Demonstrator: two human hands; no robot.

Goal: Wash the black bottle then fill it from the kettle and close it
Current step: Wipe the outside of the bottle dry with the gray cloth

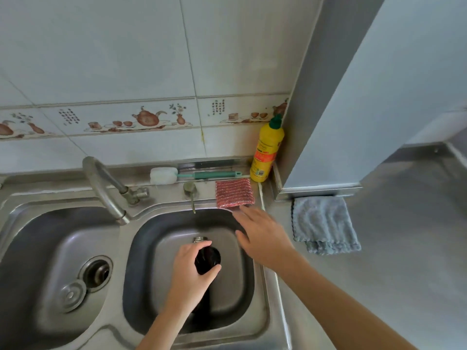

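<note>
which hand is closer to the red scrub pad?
Right. The right hand reaches with fingertips at the red scrub pad; the left hand grips the black bottle in the sink basin.

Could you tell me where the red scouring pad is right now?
In the head view, the red scouring pad lies on the sink's back ledge, right of centre, below the yellow bottle.

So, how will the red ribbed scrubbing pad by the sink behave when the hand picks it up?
The red ribbed scrubbing pad looks thin and soft, so probably floppy and light. Lying flat on the steel sink rim, it should not roll. The right hand, fingers straight, reaches toward it.
</note>
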